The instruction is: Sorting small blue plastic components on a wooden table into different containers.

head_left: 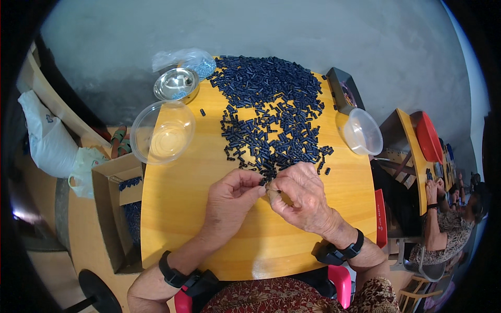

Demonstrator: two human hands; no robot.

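Hands meet mid tabletop (pixel 172 219): left hand (pixel 229 201) pinching small dark piece (pixel 262 182), right hand (pixel 302 201) pinching it from opposite side. Dark pieces heap (pixel 269 107) just beyond. Best keep fingertip grip firm, piece aligned, near heap.

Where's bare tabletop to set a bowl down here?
Free: the strip below the clear plastic bowl, left of the left hand; also right of the right hand, below the tilted tub. Crowded: the dark blue pieces fill the centre and far edge.

Both forearms enter from the lower edge (each wrist wearing a black band). Left hand (pixel 229 201) and right hand (pixel 301 197) meet at centre frame, fingertips pinched together.
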